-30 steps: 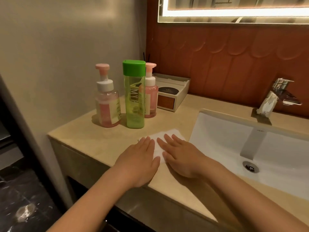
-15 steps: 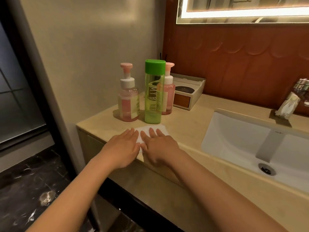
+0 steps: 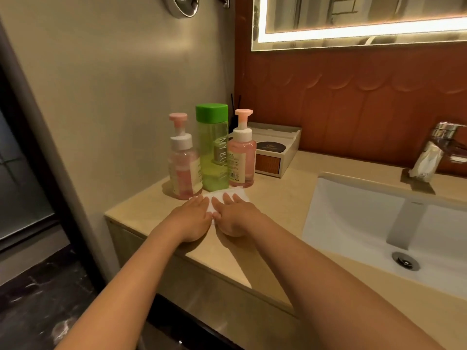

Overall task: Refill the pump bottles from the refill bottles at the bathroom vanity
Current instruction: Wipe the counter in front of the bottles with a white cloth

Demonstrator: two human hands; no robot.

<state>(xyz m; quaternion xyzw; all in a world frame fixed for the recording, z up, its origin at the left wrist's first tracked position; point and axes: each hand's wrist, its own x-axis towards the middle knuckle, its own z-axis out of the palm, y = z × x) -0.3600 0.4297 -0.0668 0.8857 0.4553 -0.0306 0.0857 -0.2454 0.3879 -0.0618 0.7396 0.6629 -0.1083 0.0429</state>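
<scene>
Both hands, left (image 3: 193,218) and right (image 3: 233,217), press flat with fingers straight on a white paper towel (image 3: 233,192). It lies just before the tall green-capped plastic bottle (image 3: 214,147).

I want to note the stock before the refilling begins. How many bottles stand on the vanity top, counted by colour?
Pink pump bottles: 2
Green bottle with green cap: 1
Total: 3 bottles
</scene>
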